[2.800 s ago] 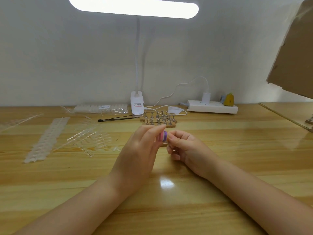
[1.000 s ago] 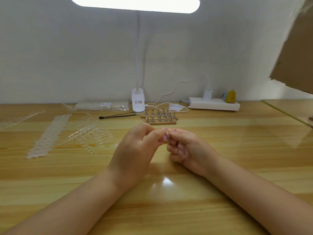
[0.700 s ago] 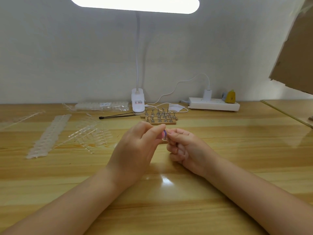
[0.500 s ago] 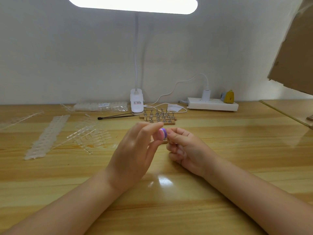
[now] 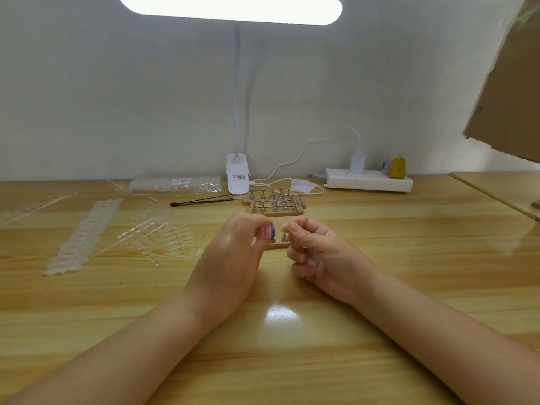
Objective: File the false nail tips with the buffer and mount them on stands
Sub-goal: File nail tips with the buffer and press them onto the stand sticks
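Over the desk [image 5: 292,331], the left hand [image 5: 230,258] pinches a pink-purple buffer [image 5: 269,231] in its fingers; just beside it, the right hand [image 5: 318,252] pinches a clear tip [image 5: 284,228] above a small stand [image 5: 280,242]. Farther back sit more stands [image 5: 274,202] and the lamp [image 5: 237,179]

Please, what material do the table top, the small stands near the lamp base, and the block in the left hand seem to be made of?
Table top: wood or wood-look laminate, glossy; grain lines and a lamp reflection show.
Small stands: silvery pegs, probably metal, on pale bases that look wooden.
Block gripped by the left hand: pink, white and purple layers, likely foam; blurred, so uncertain.
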Action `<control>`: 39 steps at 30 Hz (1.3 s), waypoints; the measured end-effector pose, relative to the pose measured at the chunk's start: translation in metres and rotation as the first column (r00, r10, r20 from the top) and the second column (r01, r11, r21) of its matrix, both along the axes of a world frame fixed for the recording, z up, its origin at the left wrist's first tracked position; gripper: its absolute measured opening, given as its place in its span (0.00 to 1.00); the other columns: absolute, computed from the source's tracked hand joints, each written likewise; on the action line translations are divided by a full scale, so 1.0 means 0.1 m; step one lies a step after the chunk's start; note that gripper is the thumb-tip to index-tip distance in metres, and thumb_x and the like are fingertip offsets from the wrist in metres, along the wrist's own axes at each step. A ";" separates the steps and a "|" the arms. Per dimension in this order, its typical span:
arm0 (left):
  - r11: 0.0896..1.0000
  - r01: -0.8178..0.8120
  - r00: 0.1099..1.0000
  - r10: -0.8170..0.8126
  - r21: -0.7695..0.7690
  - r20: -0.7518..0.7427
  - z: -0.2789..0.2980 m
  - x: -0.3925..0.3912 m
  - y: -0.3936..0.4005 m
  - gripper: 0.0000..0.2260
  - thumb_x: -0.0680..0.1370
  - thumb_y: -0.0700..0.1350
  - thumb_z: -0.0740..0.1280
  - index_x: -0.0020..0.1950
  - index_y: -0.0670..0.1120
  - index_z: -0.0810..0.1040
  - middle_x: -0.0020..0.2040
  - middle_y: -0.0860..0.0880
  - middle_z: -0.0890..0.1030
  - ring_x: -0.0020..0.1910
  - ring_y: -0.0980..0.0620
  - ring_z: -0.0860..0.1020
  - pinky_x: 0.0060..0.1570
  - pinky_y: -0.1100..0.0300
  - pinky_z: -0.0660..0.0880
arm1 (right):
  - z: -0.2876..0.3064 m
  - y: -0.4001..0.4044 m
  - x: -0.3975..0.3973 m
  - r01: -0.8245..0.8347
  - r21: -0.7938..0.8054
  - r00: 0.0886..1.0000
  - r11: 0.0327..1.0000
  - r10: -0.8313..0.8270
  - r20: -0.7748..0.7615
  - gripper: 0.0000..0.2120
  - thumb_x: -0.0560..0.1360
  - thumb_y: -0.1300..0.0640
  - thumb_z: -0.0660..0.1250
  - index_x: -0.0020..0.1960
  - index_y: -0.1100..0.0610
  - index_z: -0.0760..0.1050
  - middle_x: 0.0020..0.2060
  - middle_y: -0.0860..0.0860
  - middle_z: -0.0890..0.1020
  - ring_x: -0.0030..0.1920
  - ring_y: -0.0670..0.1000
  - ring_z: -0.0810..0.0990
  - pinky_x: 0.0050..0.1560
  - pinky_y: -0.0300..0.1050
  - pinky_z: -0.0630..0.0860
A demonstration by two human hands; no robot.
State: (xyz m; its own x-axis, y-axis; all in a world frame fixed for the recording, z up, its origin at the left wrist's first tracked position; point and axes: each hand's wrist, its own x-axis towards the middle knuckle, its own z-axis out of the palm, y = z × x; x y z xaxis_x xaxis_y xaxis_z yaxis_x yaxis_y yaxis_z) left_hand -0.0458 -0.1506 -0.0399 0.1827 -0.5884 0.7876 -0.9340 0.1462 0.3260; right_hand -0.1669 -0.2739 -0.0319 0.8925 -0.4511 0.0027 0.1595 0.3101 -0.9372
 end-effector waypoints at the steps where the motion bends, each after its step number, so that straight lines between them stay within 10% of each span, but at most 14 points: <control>1: 0.999 0.012 1.000 -0.012 -0.045 0.013 0.02 0.01 0.01 0.11 0.76 0.34 0.68 0.57 0.41 0.74 0.49 0.49 0.75 0.48 0.56 0.75 0.52 0.67 0.72 | -0.01 0.01 0.00 0.001 -0.008 1.000 1.000 -0.001 -0.003 0.05 0.71 0.56 0.67 0.46 0.57 0.75 0.29 0.45 0.73 0.27 0.43 0.67 0.24 0.35 0.57; 8: 0.995 -0.086 0.975 0.076 0.040 0.208 0.02 0.05 0.03 0.11 0.75 0.35 0.69 0.56 0.43 0.78 0.44 0.44 0.77 0.40 0.45 0.77 0.38 0.48 0.77 | 0.02 -0.01 0.01 -0.003 0.026 0.999 1.000 0.004 -0.042 0.06 0.70 0.57 0.66 0.44 0.59 0.75 0.29 0.48 0.69 0.27 0.44 0.66 0.23 0.34 0.58; 15: 0.995 -0.079 0.896 0.048 0.053 0.442 0.05 -0.02 0.05 0.15 0.73 0.36 0.72 0.58 0.46 0.79 0.47 0.43 0.79 0.45 0.45 0.76 0.48 0.55 0.73 | 0.02 -0.01 0.01 -0.045 0.001 0.996 0.999 0.045 -0.081 0.04 0.74 0.58 0.63 0.42 0.57 0.72 0.29 0.48 0.66 0.27 0.44 0.66 0.28 0.38 0.52; 18: 0.975 -0.163 0.963 0.123 0.153 0.240 0.13 0.02 0.07 0.15 0.79 0.49 0.58 0.56 0.45 0.80 0.48 0.45 0.78 0.46 0.46 0.75 0.48 0.51 0.75 | 0.04 -0.02 0.01 -0.058 0.033 0.994 0.998 0.061 -0.095 0.07 0.72 0.56 0.64 0.36 0.55 0.76 0.29 0.47 0.65 0.28 0.45 0.66 0.27 0.37 0.53; 24: 0.996 0.070 0.909 -0.045 -0.046 0.413 0.04 -0.02 0.03 0.18 0.74 0.36 0.70 0.59 0.49 0.71 0.50 0.45 0.76 0.45 0.46 0.76 0.49 0.58 0.73 | 0.03 0.01 0.00 -0.102 -0.040 0.992 0.994 0.099 -0.082 0.04 0.74 0.59 0.63 0.40 0.57 0.72 0.31 0.49 0.67 0.28 0.45 0.67 0.25 0.35 0.56; 29: 0.998 -0.055 0.968 0.047 0.028 0.245 0.08 0.04 0.07 0.09 0.78 0.45 0.61 0.57 0.50 0.70 0.48 0.44 0.77 0.45 0.45 0.76 0.44 0.48 0.76 | 0.04 -0.01 -0.02 -0.109 -0.031 0.990 0.994 0.105 -0.091 0.05 0.72 0.56 0.62 0.41 0.57 0.72 0.31 0.49 0.66 0.30 0.46 0.67 0.27 0.36 0.56; 39: 0.995 0.014 0.999 -0.019 0.103 0.050 0.02 0.02 0.03 0.12 0.76 0.33 0.67 0.58 0.40 0.77 0.50 0.45 0.78 0.47 0.51 0.77 0.51 0.60 0.74 | 0.02 0.00 -0.01 -0.024 -0.010 1.000 1.000 0.024 0.007 0.03 0.73 0.56 0.64 0.44 0.55 0.72 0.31 0.48 0.70 0.29 0.45 0.67 0.24 0.34 0.57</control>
State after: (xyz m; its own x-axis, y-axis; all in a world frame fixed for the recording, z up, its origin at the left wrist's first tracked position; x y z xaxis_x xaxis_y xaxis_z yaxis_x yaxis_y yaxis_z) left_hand -0.0434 -0.1477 -0.0374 0.1335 -0.6689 0.7312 -0.9475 0.1302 0.2921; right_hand -0.1680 -0.2737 -0.0304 0.9032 -0.4291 0.0134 0.1585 0.3043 -0.9393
